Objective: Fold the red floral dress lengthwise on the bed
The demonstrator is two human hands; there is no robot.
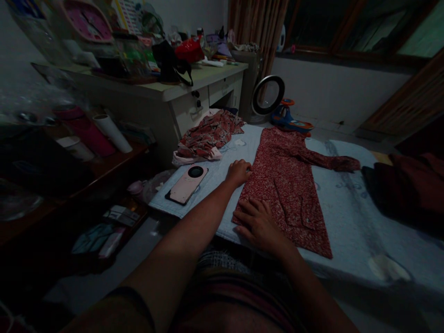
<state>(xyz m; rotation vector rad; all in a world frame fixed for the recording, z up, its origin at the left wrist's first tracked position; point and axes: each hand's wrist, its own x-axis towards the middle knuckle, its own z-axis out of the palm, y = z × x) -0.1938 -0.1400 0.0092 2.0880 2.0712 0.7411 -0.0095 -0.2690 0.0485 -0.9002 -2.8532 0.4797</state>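
Right hand (258, 223): spread flat on the near-left corner of the red garment (287, 185).
Left hand (239, 173): curled at the garment's left side; I can't tell if gripping.
Red garment: rightward, lengthwise from the bed's (338, 203) near edge; right hand nearer.

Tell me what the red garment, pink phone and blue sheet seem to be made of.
Red garment: matte cloth, judging by its soft folds; fibre unclear. Pink phone: rigid, perhaps glass or plastic, given its flat back and crisp outline. Blue sheet: probably fabric, dull, draping over the edge.
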